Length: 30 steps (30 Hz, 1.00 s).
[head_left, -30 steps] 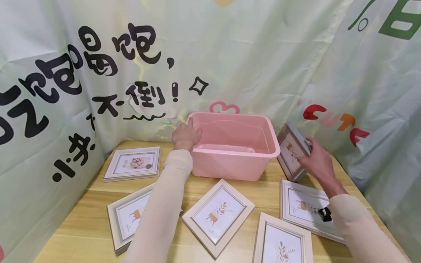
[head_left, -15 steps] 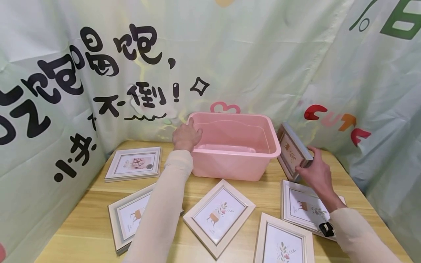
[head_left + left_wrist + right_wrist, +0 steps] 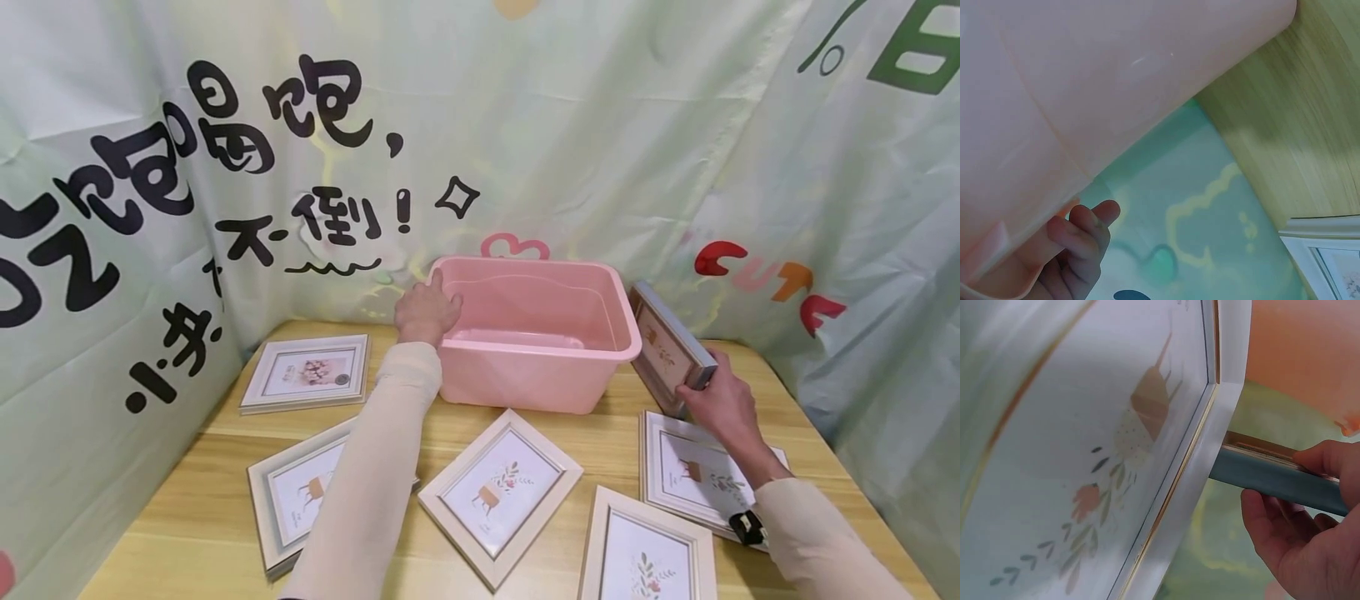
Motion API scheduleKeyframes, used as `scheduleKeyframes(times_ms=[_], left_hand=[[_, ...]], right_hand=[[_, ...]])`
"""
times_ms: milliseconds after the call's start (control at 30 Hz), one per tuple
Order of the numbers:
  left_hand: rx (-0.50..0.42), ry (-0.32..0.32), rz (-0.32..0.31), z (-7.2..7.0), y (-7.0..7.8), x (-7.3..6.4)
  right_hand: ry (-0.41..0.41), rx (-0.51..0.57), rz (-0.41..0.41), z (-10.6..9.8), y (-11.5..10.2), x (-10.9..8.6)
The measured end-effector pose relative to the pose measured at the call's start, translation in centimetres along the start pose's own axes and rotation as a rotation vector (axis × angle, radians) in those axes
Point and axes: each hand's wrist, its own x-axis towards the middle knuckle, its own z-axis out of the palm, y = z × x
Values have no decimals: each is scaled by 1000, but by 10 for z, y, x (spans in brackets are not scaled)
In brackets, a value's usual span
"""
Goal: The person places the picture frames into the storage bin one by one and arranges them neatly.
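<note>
My left hand (image 3: pixel 427 312) grips the left rim of a pink plastic bin (image 3: pixel 525 383). In the left wrist view its fingers (image 3: pixel 1085 240) curl under the rim. To the right of the bin, my right hand (image 3: pixel 723 408) holds a picture frame (image 3: pixel 663 346) by its near lower edge. This frame stands tilted, with its picture facing left and its back toward the curtain. In the right wrist view the thumb lies on its front edge and the fingertips press its blue-grey back (image 3: pixel 1272 481). The inside of the bin shows only pink walls and floor.
Cream picture frames lie on the wooden table (image 3: pixel 187 500): one at far left (image 3: pixel 303 375), one under the left sleeve (image 3: pixel 277 500), one in the middle (image 3: pixel 498 496), one in front (image 3: pixel 648 550), and a stack at right (image 3: pixel 682 467). A printed curtain (image 3: pixel 562 125) hangs behind.
My right hand has slid lower along the frame's edge and tipped the frame, so more of its side shows. The left hand stays on the bin rim.
</note>
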Motion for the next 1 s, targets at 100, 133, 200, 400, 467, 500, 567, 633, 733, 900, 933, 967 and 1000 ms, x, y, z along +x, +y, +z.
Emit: scheduleKeyframes(times_ms=[100, 133, 200, 400, 467, 500, 567, 633, 733, 900, 933, 967, 1000], left_hand=[[-7, 12, 1, 0, 1, 0], [-8, 14, 1, 0, 1, 0], [-7, 17, 1, 0, 1, -1], [2, 14, 0, 0, 2, 0], [5, 13, 0, 1, 2, 1], [6, 12, 1, 1, 1, 1], [7, 11, 0, 1, 1, 2], [5, 7, -1, 1, 1, 2], [7, -5, -4, 0, 2, 1], [19, -14, -7, -1, 2, -1], [20, -13, -7, -2, 3, -2], [21, -12, -7, -2, 3, -2], [23, -12, -6, -2, 3, -2]], right_hand=[[-15, 11, 14, -3, 0, 0], [-15, 12, 11, -4, 0, 0], [-13, 12, 1, -7, 0, 0], [26, -13, -52, -20, 3, -2], [31, -15, -58, -25, 4, -2], [34, -17, -58, -28, 3, -1], [41, -12, -52, -32, 2, -1], [52, -7, -49, -36, 1, 0], [74, -1, -52, -40, 0, 1], [113, 3, -74, -49, 0, 3], [121, 1, -75, -50, 0, 3], [133, -4, -77, -52, -1, 3], [140, -6, -76, -53, -1, 4]])
